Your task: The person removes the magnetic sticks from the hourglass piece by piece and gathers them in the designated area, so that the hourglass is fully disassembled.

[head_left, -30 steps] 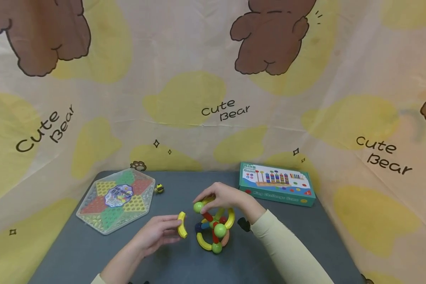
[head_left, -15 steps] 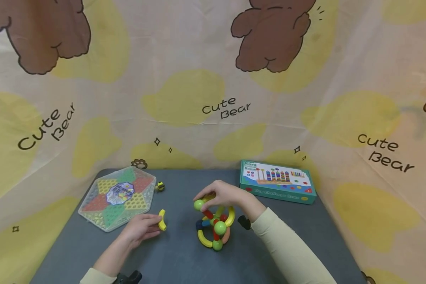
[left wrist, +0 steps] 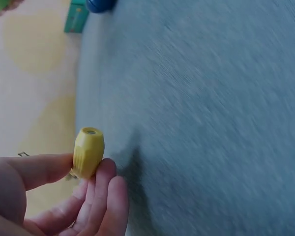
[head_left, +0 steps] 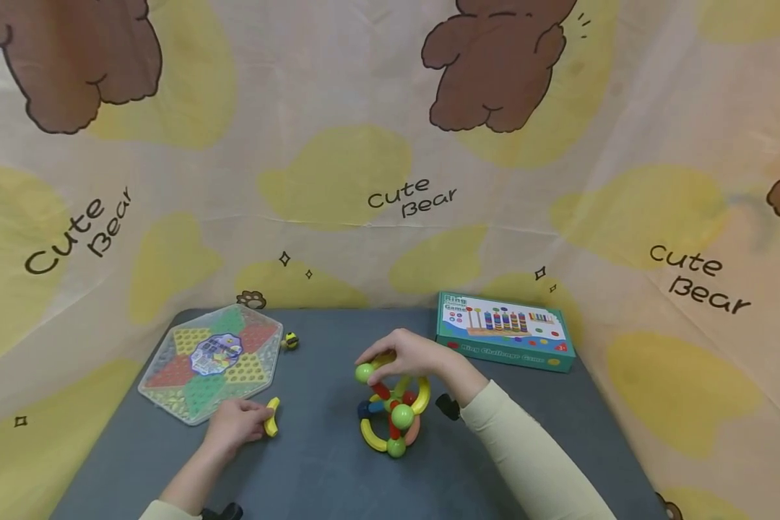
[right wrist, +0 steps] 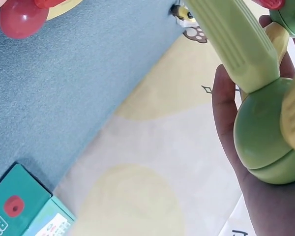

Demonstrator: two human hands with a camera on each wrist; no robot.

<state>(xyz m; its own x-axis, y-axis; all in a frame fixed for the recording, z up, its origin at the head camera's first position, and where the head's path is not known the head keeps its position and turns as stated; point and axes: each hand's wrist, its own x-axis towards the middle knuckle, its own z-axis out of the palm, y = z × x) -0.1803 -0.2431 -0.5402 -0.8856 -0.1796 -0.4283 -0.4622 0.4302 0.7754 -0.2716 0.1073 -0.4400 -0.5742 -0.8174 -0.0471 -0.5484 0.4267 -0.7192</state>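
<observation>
My left hand [head_left: 236, 424] pinches a yellow curved magnetic rod [head_left: 271, 417] between thumb and fingers, over the table left of centre. The left wrist view shows the rod [left wrist: 88, 153] end on, a small metal disc in its tip. A magnetic ball-and-rod construction stands mid-table, with green balls [head_left: 403, 416], red rods, yellow curved rods [head_left: 373, 438] and a dark blue ball [head_left: 364, 410]. My right hand [head_left: 411, 356] grips its top part, next to a green ball [head_left: 365, 373]. In the right wrist view, a green ball [right wrist: 265, 130] and light green rod [right wrist: 236, 44] partly cover the right hand.
A hexagonal Chinese checkers board [head_left: 211, 365] lies at the left, close to my left hand. Behind it sits a small yellow-and-black toy [head_left: 290, 341]. At the back right is a green Ring Challenge Game box [head_left: 505, 332]. A printed cloth [head_left: 338, 180] hangs behind the table.
My left hand has moved left, away from the construction, carrying the yellow curved rod near the board's front corner. My right hand stays at the construction's top.
</observation>
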